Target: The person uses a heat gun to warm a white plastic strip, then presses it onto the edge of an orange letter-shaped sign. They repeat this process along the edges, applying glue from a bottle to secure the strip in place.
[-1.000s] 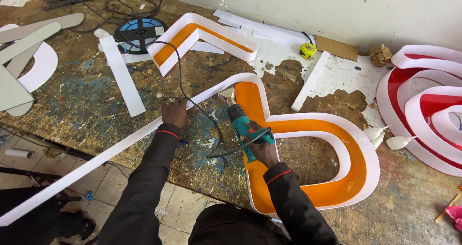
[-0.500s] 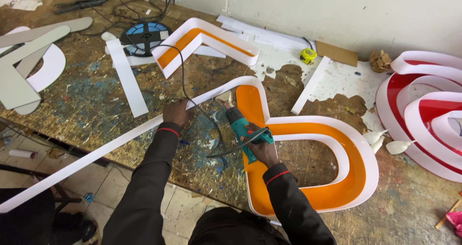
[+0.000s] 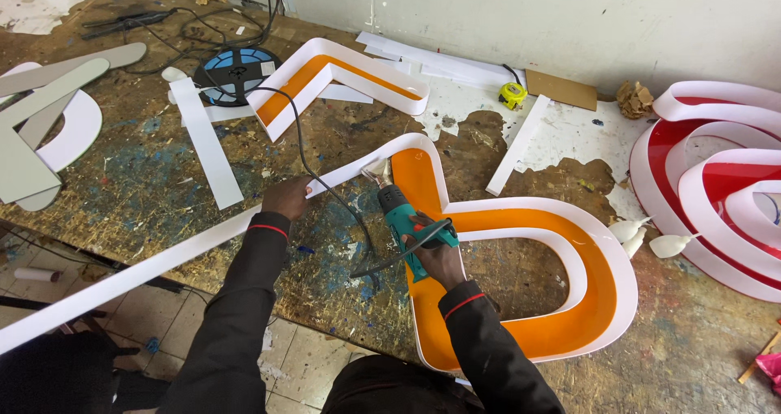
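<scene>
My right hand [image 3: 434, 254] grips a teal heat gun [image 3: 403, 216] whose metal nozzle points at the white rim of a large orange sign letter [image 3: 521, 300] lying flat on the workbench. My left hand [image 3: 286, 196] presses on a long white plastic strip [image 3: 154, 259] where it meets that letter's upper left curve. The strip runs down to the left, past the bench edge. The gun's black cord [image 3: 305, 150] loops across the bench between my hands.
A second orange, angular letter [image 3: 338, 76] lies further back. Red and white curved letters [image 3: 716, 186] fill the right side. Grey and white cut shapes [image 3: 41, 129], a blue reel [image 3: 236, 68], a yellow tape measure [image 3: 511, 95] and loose white strips [image 3: 207, 145] lie around.
Both hands and the heat gun stay in nearly the same place; only the view shifts slightly.
</scene>
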